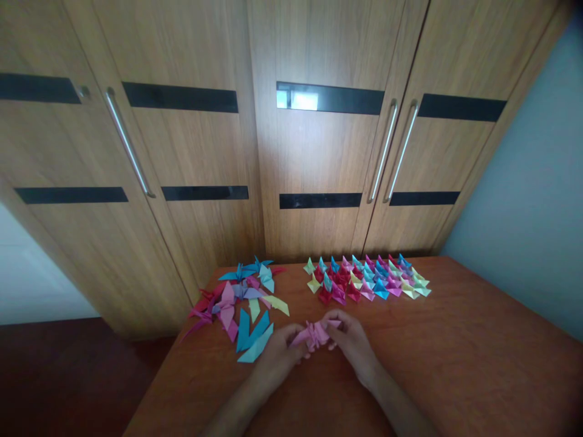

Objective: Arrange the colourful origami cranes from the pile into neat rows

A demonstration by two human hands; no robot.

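Between my two hands is a pink origami crane (315,334), a folded paper piece with its wings spread sideways. My left hand (286,347) pinches its left wing, while my right hand (347,331) grips the right one with the thumb on top. Both hands are low over the table's near middle. Just left of my left hand lie a pale aqua folded paper piece (256,345) and blue folded pieces (252,331). Some fingertips are hidden behind the pink paper.
A loose pile of paper cranes (226,303) in several colours lies at the table's left. Rows of small standing folded papers (364,280) fill the back right. The brown table (437,364) meets a wooden wardrobe (314,152) behind and a pale wall (514,243) at right.
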